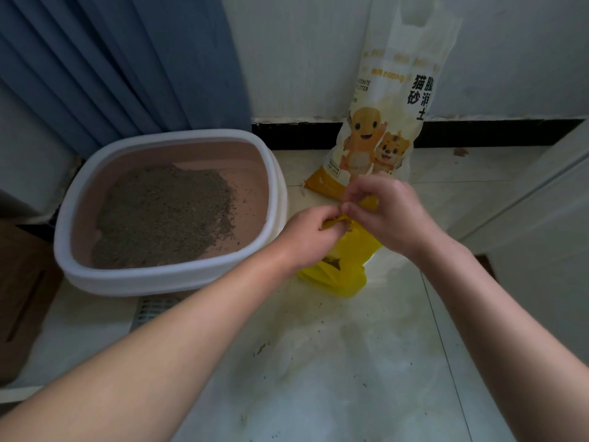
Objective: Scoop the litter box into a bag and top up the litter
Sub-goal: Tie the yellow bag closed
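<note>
Here, just right of the litter box [165, 275], both hands meet over a yellow bag [338, 272] standing on the floor tiles [318, 362] — the left hand [314, 232] has its grip pinched on the bag's twisted top, and the right hand [385, 215] pinches the same plastic from the other side. Grey litter [165, 212] lies heaped toward the box's left, with bare pink bottom at its right. Also right of the box, beyond the bag, a printed litter sack [376, 135] leans against the wall.

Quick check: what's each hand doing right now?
Left hand: pinching the top of the yellow bag.
Right hand: also pinching the yellow bag's top.
</note>
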Available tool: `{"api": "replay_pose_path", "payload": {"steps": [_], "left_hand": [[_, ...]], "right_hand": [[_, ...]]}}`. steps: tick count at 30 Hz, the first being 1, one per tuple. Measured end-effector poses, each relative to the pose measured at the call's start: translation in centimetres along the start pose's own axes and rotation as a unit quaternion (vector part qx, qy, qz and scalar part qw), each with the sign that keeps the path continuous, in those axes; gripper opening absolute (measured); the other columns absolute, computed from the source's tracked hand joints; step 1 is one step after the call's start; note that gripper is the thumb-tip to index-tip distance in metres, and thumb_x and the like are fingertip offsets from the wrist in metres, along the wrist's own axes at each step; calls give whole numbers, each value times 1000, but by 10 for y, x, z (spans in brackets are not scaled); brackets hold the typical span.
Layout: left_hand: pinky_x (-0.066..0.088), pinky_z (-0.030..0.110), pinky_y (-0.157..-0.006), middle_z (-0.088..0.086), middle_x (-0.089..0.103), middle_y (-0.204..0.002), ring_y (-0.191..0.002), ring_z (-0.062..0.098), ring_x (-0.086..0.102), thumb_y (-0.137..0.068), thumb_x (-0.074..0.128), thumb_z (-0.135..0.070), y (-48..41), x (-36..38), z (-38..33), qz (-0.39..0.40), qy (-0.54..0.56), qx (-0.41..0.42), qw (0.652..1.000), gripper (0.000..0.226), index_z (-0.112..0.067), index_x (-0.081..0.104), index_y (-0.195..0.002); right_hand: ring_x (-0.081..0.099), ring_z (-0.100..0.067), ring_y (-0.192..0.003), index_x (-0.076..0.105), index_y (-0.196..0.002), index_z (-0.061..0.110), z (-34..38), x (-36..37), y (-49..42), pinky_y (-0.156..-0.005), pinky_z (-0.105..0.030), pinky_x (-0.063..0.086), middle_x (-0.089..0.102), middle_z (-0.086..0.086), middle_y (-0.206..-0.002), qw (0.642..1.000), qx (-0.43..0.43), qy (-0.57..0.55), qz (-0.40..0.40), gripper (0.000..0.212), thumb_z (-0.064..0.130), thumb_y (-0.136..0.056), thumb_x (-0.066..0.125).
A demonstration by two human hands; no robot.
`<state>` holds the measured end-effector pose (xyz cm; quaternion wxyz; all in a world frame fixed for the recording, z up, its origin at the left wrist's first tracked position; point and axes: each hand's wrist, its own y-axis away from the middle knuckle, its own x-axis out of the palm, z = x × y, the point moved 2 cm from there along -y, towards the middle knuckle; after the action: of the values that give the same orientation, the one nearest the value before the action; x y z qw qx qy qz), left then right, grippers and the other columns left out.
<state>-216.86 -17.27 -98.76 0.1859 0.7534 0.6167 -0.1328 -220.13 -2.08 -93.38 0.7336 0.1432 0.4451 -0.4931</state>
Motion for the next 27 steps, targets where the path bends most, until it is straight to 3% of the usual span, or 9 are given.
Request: {"api": "replay_pose_path", "payload": {"steps": [4, 7, 11, 13, 15, 17, 20, 23, 27], "left_hand": [[47, 44, -101, -4, 72, -109, -110, 15, 63, -91, 54, -30, 2, -3, -6, 2, 62, 1, 998, 25, -28, 69, -111], [48, 54, -95, 11, 68, -106, -105, 31, 61, -88, 54, -36, 1, -4, -10, -4, 50, 5, 999, 28, -20, 66, -106], [48, 44, -76, -5, 58, -87, -82, 20, 56, -82, 59, -26, 3, -6, -17, -45, -1, 20, 999, 15, -28, 47, -91], [43, 40, -68, -5, 51, -79, -71, 18, 46, -80, 58, -16, 9, -7, -22, -66, -87, 89, 990, 19, -26, 43, -85], [42, 39, -73, -5, 51, -80, -77, 19, 48, -77, 57, -11, 16, -6, -18, -85, -224, 159, 958, 16, -25, 54, -85], [41, 40, -82, -3, 54, -85, -87, 22, 51, -74, 60, -12, 20, -3, -8, -112, -325, 183, 921, 25, -26, 69, -92], [40, 40, -86, 1, 56, -90, -91, 26, 52, -76, 66, -17, 25, 4, 4, -156, -382, 182, 892, 28, -25, 74, -101], [40, 39, -89, 2, 59, -102, -100, 26, 53, -81, 65, -30, 27, 10, 7, -177, -333, 147, 915, 27, -25, 72, -107], [41, 33, -100, 2, 60, -121, -116, 21, 50, -81, 63, -36, 23, 17, 10, -179, -116, 39, 976, 31, -26, 74, -108]], "right_hand": [[58, -16, -81, 61, -89, 21, -12, 8, 0, -70, -39, 51, 59, 6, -88, 999, -26, -40, -4, 9, 18, -89, 70], [56, -21, -67, 51, -93, 22, -18, 13, 2, -59, -46, 49, 58, 4, -76, 1000, -22, -9, 12, 11, 22, -95, 61], [52, -21, -63, 48, -90, 23, -22, 19, 4, -57, -47, 47, 55, 4, -70, 1000, 2, -7, 20, 12, 24, -95, 59], [51, -17, -62, 52, -87, 26, -26, 21, 6, -57, -42, 46, 54, 6, -68, 999, 44, -14, 6, 12, 26, -93, 61], [44, -11, -54, 56, -83, 22, -31, 24, 8, -52, -33, 37, 50, 7, -59, 994, 103, -38, -5, 14, 28, -93, 64], [38, -9, -49, 61, -80, 20, -37, 27, 11, -50, -28, 28, 45, 8, -53, 986, 155, -54, -2, 17, 30, -92, 67], [40, -8, -52, 62, -72, 22, -41, 30, 14, -53, -26, 30, 47, 10, -56, 972, 219, -88, 13, 24, 34, -91, 69], [41, -12, -54, 68, -73, 17, -35, 35, 17, -51, -25, 30, 47, 4, -57, 947, 277, -151, 61, 28, 32, -96, 63], [48, -20, -64, 72, -97, 5, -26, 47, 21, -55, -28, 36, 54, -11, -76, 900, 319, -267, 133, 30, 26, -103, 52]]}}
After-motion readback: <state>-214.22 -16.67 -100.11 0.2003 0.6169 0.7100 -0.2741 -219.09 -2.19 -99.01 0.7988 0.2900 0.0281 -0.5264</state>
